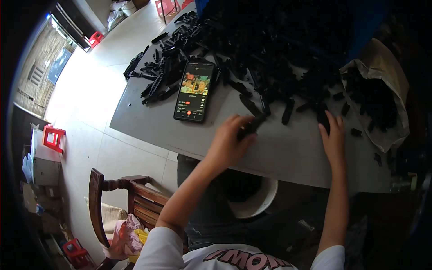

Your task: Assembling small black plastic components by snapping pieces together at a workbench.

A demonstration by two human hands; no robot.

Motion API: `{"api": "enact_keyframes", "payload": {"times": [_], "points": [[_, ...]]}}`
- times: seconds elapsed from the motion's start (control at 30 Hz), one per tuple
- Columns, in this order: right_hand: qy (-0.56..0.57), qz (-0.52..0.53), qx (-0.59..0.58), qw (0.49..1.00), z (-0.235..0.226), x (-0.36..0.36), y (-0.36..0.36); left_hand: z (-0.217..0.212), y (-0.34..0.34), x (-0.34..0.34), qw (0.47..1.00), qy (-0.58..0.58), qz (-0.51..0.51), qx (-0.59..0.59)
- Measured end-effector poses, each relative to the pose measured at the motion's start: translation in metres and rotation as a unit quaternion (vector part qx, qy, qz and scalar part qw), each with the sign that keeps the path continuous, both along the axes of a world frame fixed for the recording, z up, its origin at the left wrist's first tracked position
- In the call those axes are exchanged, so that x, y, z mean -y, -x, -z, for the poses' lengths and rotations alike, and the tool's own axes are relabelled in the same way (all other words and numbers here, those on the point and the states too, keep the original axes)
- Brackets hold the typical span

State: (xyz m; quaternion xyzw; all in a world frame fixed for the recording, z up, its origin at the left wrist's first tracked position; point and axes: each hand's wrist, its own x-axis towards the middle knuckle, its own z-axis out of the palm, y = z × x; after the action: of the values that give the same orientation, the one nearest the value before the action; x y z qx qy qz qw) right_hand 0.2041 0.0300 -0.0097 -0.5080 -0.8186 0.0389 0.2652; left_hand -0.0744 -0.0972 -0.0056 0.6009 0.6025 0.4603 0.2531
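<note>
My left hand (228, 140) is closed around a black plastic part (250, 128), held just over the near side of the grey table. Farther right, my right hand (334, 136) has its thumb and fingers around another small black part (323, 118) at the front of the pile. A large heap of black plastic parts (279, 54) covers the back of the table, many long and narrow. Single pieces, such as one short dark bar (288, 111), lie between my hands. The exact kind of these parts is too dark to make out.
A phone with a lit screen (193, 92) lies on the grey table (148, 121), left of my hands. At the right stands an open paper sack (396, 90) of black pieces. Below the table edge is a white bucket (270, 198). A wooden chair (148, 198) stands at my left.
</note>
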Motion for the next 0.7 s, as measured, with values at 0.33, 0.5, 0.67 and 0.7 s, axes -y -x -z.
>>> {"api": "enact_keyframes", "payload": {"times": [0.33, 0.5, 0.67, 0.7], "points": [[0.037, -0.025, 0.012, 0.999, -0.025, 0.058, -0.007, -0.012, -0.044, 0.03, 0.981, 0.08, 0.093, 0.15], [0.244, -0.041, -0.358, 0.9, -0.033, 0.096, 0.015, -0.016, -0.063, 0.036, 0.975, 0.09, 0.09, 0.182], [0.28, -0.113, -0.436, 0.848, -0.029, 0.137, 0.059, -0.011, -0.083, 0.036, 0.976, 0.0, 0.067, 0.208], [0.295, -0.091, -0.442, 0.842, -0.031, 0.141, 0.063, -0.013, -0.08, 0.038, 0.975, 0.04, 0.062, 0.21]]}}
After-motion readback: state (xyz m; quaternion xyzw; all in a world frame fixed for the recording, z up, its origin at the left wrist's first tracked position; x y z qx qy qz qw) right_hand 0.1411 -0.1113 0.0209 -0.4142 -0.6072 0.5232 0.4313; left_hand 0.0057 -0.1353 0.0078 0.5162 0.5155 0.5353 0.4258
